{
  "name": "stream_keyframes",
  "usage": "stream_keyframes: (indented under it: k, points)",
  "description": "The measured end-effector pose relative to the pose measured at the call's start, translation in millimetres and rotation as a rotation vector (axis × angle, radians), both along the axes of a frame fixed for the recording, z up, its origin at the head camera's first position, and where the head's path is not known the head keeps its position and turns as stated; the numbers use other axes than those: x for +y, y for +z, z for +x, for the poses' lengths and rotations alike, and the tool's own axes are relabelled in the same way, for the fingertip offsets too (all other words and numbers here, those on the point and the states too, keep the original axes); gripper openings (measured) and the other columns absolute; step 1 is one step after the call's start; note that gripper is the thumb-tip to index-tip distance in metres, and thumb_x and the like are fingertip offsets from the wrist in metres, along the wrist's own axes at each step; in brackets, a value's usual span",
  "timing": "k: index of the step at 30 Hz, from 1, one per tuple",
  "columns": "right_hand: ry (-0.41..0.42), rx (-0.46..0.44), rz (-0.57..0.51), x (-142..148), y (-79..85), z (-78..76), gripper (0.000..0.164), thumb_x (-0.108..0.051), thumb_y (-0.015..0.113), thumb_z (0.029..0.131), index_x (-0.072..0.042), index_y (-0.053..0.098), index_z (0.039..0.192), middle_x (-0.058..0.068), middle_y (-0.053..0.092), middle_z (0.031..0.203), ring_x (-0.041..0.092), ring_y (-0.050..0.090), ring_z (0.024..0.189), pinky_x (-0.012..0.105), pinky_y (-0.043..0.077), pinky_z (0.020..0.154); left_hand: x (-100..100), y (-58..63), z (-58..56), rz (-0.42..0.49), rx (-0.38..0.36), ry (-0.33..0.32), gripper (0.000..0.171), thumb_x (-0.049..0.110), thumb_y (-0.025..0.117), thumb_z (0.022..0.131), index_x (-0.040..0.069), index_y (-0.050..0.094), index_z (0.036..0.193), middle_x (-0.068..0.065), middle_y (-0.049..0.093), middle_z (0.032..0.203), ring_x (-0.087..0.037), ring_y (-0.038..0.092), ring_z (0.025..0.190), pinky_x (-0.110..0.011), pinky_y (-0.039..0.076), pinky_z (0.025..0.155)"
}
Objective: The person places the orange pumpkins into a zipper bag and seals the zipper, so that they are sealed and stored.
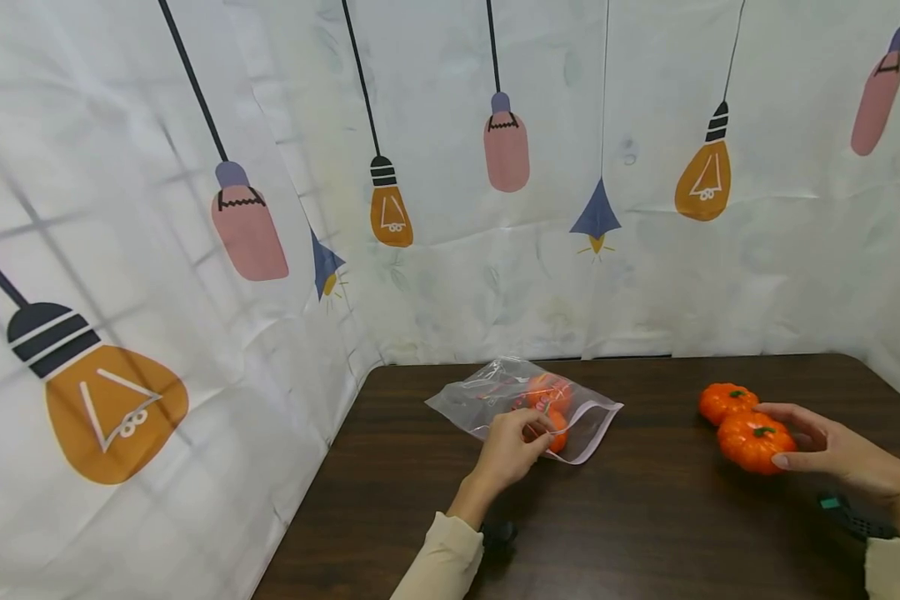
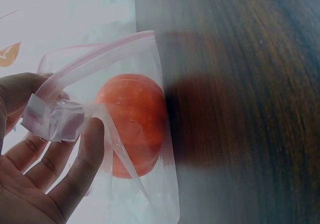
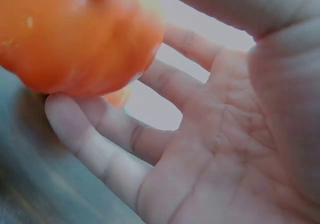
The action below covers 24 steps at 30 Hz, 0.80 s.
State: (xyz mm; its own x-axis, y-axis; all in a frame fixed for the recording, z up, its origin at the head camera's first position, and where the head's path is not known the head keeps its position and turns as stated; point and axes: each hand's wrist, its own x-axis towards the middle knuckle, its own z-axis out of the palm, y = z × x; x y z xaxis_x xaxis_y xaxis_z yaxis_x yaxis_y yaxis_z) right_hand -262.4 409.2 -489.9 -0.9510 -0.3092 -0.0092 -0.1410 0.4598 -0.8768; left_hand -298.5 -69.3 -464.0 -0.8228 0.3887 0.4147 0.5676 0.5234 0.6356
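My left hand pinches the rim of a clear zip-top bag with a pink seal. Inside the bag lie small orange pumpkins; the head view shows two of them through the plastic. On the right, my right hand holds an orange pumpkin with a green stem, thumb on the near side and fingers round the far side. In the right wrist view the fingers reach under this pumpkin. Just behind it sits another orange pumpkin.
Everything rests on a dark brown wooden table. A white curtain printed with lamps and bulbs hangs along the back and left. Dark wrist devices show under both wrists, the right one low over the table.
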Motion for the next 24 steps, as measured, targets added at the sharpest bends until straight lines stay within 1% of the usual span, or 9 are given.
stream_keyframes:
  k: [3, 6, 9, 11, 16, 20, 24]
  points:
    - [-0.010, 0.017, 0.002, -4, 9.4, 1.7, 0.064, -0.012, 0.059, 0.102, -0.014, 0.029, 0.158, -0.041, 0.032, 0.128, -0.018, 0.048, 0.107, 0.030, 0.057, 0.078, 0, -0.5, -0.5, 0.003, 0.001, -0.001, 0.007, 0.010, 0.076, 0.090, 0.015, 0.076, 0.095, 0.004, 0.075, 0.088, -0.001, 0.061, 0.074, -0.018, 0.053, 0.070]
    - [-0.019, -0.002, -0.006, -10, 19.2, 2.1, 0.065, -0.013, 0.060, 0.102, -0.013, 0.027, 0.158, -0.038, 0.036, 0.128, -0.013, 0.052, 0.106, 0.033, 0.058, 0.079, 1, -1.2, -0.6, 0.003, 0.001, 0.000, 0.007, 0.010, 0.076, 0.090, 0.015, 0.076, 0.095, 0.004, 0.075, 0.088, -0.001, 0.061, 0.074, -0.017, 0.052, 0.069]
    - [-0.009, -0.022, -0.023, -19, 27.2, 0.7, 0.067, -0.015, 0.062, 0.101, -0.012, 0.026, 0.158, -0.034, 0.040, 0.127, -0.009, 0.055, 0.107, 0.036, 0.059, 0.081, 1, -1.5, -0.3, 0.002, 0.002, 0.000, 0.007, 0.010, 0.076, 0.090, 0.016, 0.076, 0.094, 0.004, 0.075, 0.087, -0.001, 0.060, 0.073, -0.016, 0.050, 0.069]
    - [-0.008, -0.018, -0.019, -25, 30.9, -0.7, 0.068, -0.015, 0.063, 0.100, -0.011, 0.027, 0.157, -0.033, 0.041, 0.128, -0.006, 0.057, 0.107, 0.038, 0.059, 0.082, 0, -1.0, 0.2, 0.000, 0.002, 0.002, 0.007, 0.011, 0.076, 0.091, 0.016, 0.076, 0.094, 0.004, 0.075, 0.086, -0.001, 0.060, 0.073, -0.015, 0.050, 0.068]
    - [-0.027, 0.038, 0.030, -35, 36.4, -2.3, 0.066, -0.018, 0.065, 0.100, -0.010, 0.031, 0.155, -0.030, 0.036, 0.132, -0.008, 0.052, 0.108, 0.039, 0.058, 0.080, 1, -0.2, 0.9, -0.002, -0.005, 0.003, 0.006, 0.011, 0.076, 0.091, 0.016, 0.076, 0.095, 0.004, 0.075, 0.087, -0.001, 0.060, 0.074, -0.015, 0.050, 0.069]
    - [-0.034, 0.058, 0.018, -41, 37.5, -3.9, 0.063, -0.018, 0.065, 0.100, -0.010, 0.034, 0.153, -0.030, 0.040, 0.131, -0.011, 0.050, 0.109, 0.038, 0.058, 0.081, 1, -0.1, 0.6, -0.012, -0.003, 0.003, 0.006, 0.011, 0.076, 0.091, 0.016, 0.076, 0.095, 0.004, 0.075, 0.087, 0.000, 0.060, 0.074, -0.015, 0.050, 0.069]
    - [-0.016, 0.078, 0.015, -48, 39.1, -7.3, 0.059, -0.018, 0.063, 0.101, -0.008, 0.035, 0.152, -0.030, 0.045, 0.130, -0.012, 0.052, 0.110, 0.032, 0.057, 0.081, 0, 0.5, 0.9, -0.009, -0.006, 0.002, 0.007, 0.010, 0.076, 0.090, 0.016, 0.076, 0.095, 0.004, 0.076, 0.089, -0.001, 0.061, 0.074, -0.015, 0.051, 0.069]
